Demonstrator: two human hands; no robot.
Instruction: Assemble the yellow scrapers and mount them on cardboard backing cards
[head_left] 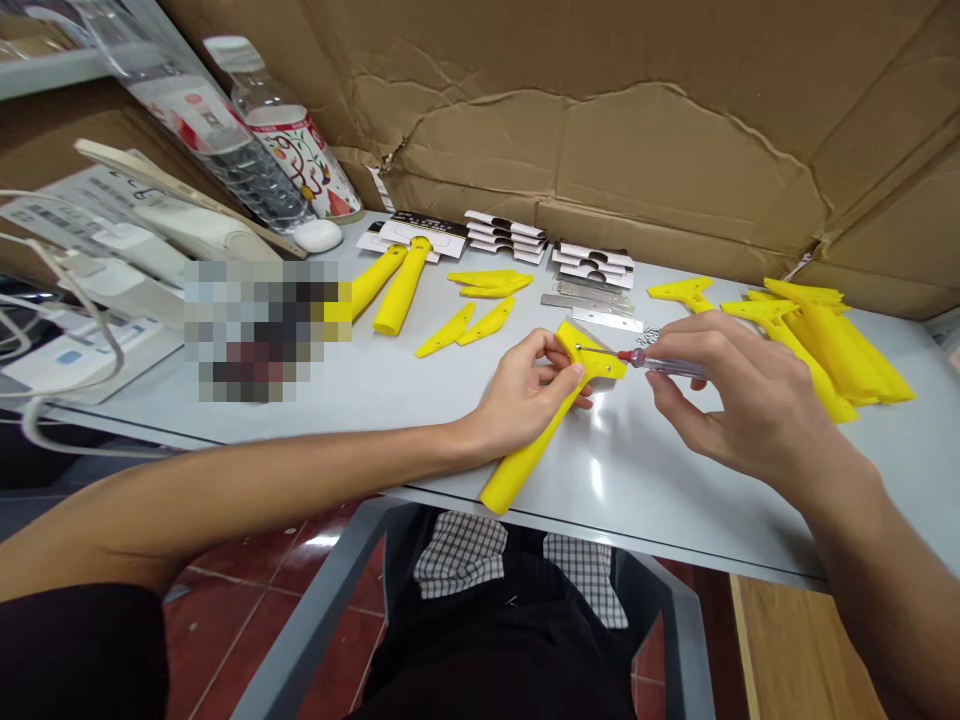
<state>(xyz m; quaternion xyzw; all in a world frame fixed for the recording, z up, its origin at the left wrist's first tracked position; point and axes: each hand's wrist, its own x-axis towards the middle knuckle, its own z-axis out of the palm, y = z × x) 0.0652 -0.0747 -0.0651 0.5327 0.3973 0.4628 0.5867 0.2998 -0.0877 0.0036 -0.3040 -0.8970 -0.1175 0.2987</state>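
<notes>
My left hand (521, 395) is closed around the neck of a yellow plastic scraper (525, 455), its thumb pressed on the front near the wide head. The scraper's handle slants down toward the table's front edge. In my right hand (742, 400) is a small screwdriver (675, 368) with a clear handle and a red collar. Its thin shaft reaches left to a screw in the scraper's head, and another screw shows lower right on the head. Just behind my right fingers lies a small heap of screws (648, 336). Flat metal blades (592, 300) are laid out beyond the scraper.
Several yellow scraper handles (847, 340) are piled at right. Yellow flat pieces (444, 331) and two more handles (403, 290) lie left of centre. Folded cards (506, 235) stand behind. Bottles (300, 150), cables and white boxes crowd the left. Cardboard (600, 130) walls the back.
</notes>
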